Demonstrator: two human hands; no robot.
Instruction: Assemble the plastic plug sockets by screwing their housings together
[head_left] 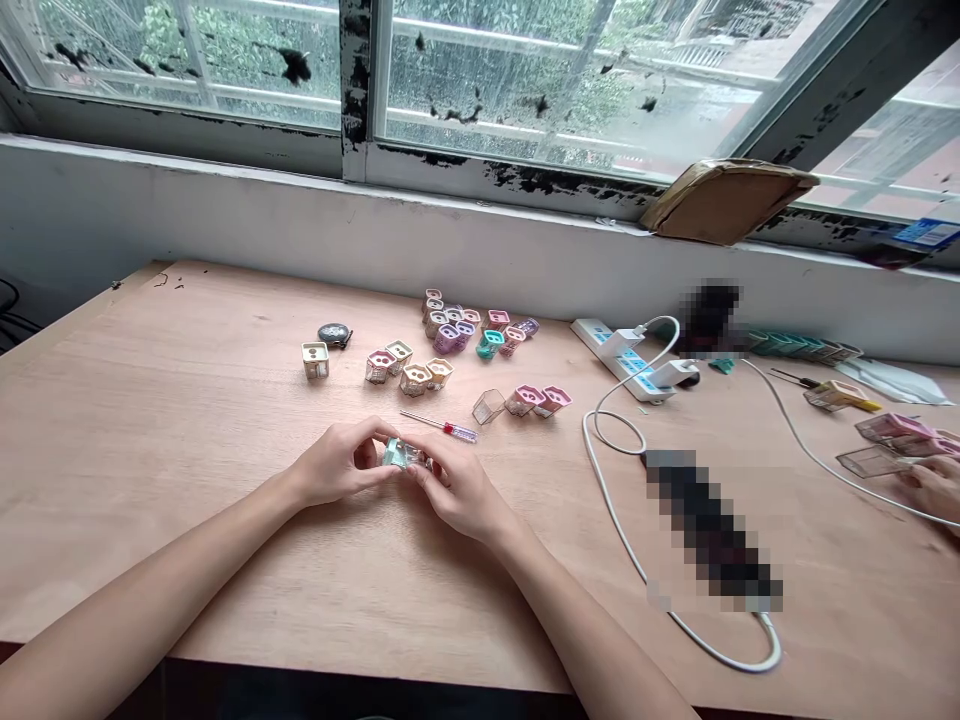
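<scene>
Both hands meet over the middle of the table around a pale green pencil sharpener point(395, 453) with a clear part. My left hand point(341, 462) pinches its left side between thumb and fingers. From the right, my right hand point(455, 482) grips the clear end, and its fingers hide part of it. Just beyond lies a small screwdriver point(452, 430) with a red and clear handle. An empty clear bin point(489, 406) rests to its right, beside two pink two-hole sharpeners point(525, 400). Farther back stand cream and pink sharpeners point(416, 378) in a loose group.
Purple, teal and pink sharpeners point(448, 336) cluster near the wall. A round dark object point(334, 334) sits at back left. Right of me are a power strip point(624, 362), a white cable point(611, 500) and a blurred dark object point(712, 530). Another person's hand point(934, 487) touches pieces at far right.
</scene>
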